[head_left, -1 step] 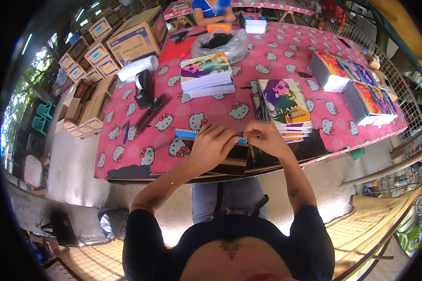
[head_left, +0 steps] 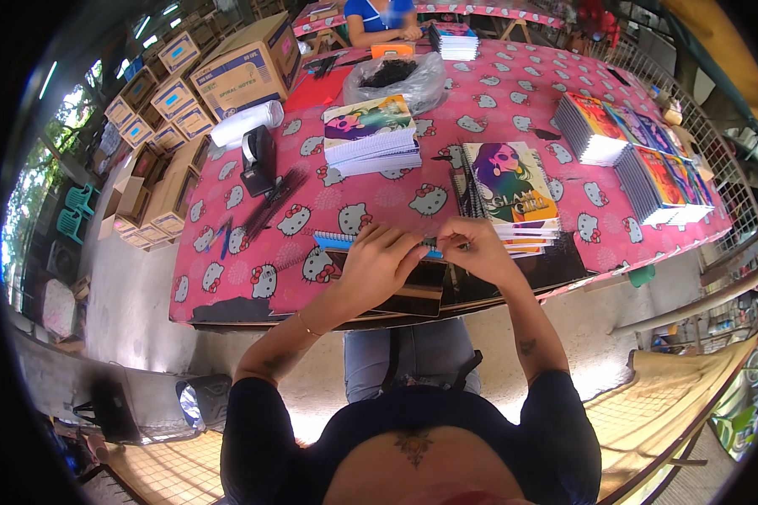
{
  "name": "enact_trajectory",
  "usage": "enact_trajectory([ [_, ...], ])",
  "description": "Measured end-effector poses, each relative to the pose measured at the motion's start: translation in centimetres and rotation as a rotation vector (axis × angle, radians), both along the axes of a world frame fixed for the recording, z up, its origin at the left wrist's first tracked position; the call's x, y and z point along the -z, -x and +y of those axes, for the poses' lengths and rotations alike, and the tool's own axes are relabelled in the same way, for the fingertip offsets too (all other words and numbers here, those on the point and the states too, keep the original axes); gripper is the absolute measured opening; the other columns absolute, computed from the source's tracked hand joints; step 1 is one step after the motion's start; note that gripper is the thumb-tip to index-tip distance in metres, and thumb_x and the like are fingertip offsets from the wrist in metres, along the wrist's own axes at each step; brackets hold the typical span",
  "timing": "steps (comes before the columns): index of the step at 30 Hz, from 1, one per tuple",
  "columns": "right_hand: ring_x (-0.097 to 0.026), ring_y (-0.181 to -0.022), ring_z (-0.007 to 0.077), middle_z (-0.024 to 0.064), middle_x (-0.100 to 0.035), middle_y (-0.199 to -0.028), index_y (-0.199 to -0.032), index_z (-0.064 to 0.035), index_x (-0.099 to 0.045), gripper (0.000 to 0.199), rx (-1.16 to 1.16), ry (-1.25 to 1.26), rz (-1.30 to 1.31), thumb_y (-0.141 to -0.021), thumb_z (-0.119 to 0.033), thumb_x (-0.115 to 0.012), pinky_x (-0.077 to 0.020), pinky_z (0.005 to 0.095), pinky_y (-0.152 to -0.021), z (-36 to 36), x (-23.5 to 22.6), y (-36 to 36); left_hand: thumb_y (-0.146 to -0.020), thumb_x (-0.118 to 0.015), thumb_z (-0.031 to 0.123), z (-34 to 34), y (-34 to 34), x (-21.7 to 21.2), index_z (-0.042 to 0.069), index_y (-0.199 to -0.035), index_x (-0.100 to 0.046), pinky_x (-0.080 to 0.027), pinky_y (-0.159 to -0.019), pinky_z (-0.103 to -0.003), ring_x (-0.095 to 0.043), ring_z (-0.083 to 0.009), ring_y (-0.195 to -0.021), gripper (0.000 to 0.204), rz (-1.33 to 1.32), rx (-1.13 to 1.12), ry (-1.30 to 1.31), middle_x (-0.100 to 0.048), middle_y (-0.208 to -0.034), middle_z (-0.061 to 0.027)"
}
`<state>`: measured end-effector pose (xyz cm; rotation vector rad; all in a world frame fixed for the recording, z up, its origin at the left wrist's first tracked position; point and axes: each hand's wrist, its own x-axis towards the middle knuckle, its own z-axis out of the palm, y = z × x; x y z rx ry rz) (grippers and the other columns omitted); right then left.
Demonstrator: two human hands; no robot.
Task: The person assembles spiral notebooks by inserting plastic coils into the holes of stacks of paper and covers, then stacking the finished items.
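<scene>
A notebook with a blue edge [head_left: 333, 241] lies near the front edge of the table, mostly covered by my hands. My left hand [head_left: 382, 259] is closed over its bound edge, fingers bent on top. At the right end of that edge, my right hand [head_left: 477, 251] pinches with thumb and fingertips at the spiral binding; the exact part between them is hidden. A thin dark wire coil [head_left: 288, 263] trails onto the tablecloth left of the notebook. Just beyond my right hand stands a stack of spiral notebooks [head_left: 514, 181] with an illustrated figure on the cover.
Another notebook stack [head_left: 372, 135] lies farther back, near loose black coils [head_left: 274, 202], a black tape dispenser [head_left: 259, 160] and a plastic bag [head_left: 396, 80] of black pieces. More notebooks [head_left: 661, 181] stand at right, cartons [head_left: 244, 67] at left. A co-worker [head_left: 383, 21] sits across the table.
</scene>
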<state>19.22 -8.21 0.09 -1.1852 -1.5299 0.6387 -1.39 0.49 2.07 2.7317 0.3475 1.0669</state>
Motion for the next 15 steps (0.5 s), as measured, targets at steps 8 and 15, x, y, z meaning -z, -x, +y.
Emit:
enact_trajectory([
  [8, -0.066, -0.097, 0.0352, 0.0194, -0.064, -0.107, -0.111, -0.0022, -0.062, 0.031, 0.482, -0.328, -0.271, -0.082, -0.008, -0.073, -0.0531, 0.0404, -0.083, -2.6, -3.7, 6.2, -0.085, -0.073, 0.006, 1.0, 2.8, -5.8, 0.003, -0.115, -0.067, -0.055, -0.083, -0.042, -0.07, -0.0322, -0.096, 0.03, 0.027, -0.026, 0.195, -0.071, -0.103, -0.0135],
  [15, -0.062, -0.102, 0.0169, 0.0113, -0.064, -0.118, -0.132, 0.0029, -0.051, 0.048, 0.689, -0.225, 0.342, -0.094, -0.019, -0.073, -0.0496, 0.0328, -0.09, -5.2, -6.3, 0.7, -0.091, -0.072, 0.02, 4.1, -3.6, -10.9, 0.003, -0.114, -0.072, -0.056, -0.087, -0.039, -0.071, -0.0316, -0.102, 0.029, -0.237, 0.186, 0.25, -0.072, -0.112, -0.0181],
])
